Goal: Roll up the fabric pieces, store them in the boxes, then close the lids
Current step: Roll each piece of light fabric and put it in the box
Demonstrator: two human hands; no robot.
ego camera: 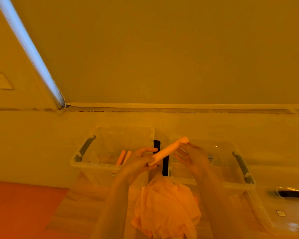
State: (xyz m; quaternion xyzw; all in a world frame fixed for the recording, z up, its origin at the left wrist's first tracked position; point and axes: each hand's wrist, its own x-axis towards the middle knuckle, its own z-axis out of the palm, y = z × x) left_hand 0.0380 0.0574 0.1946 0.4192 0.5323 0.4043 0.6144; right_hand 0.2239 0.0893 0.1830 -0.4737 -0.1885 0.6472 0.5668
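Note:
A rolled-up pale fabric piece [169, 150] is held slanted in the air between two clear plastic boxes. My left hand [142, 160] grips its lower end. My right hand [191, 155], blurred, holds its upper part with curled fingers. The left box [79, 162] is open and holds two rolled fabric pieces [123, 157] leaning inside. The right box [231, 184] is open; I cannot tell what is in it. A loose heap of unrolled fabric [166, 209] lies below my hands, in front of the boxes.
A clear lid [286, 211] with a dark handle lies at the right, beside the right box. An orange mat [22, 209] covers the floor at lower left. The boxes stand close to the wall. Dark grey handles sit on the boxes' ends.

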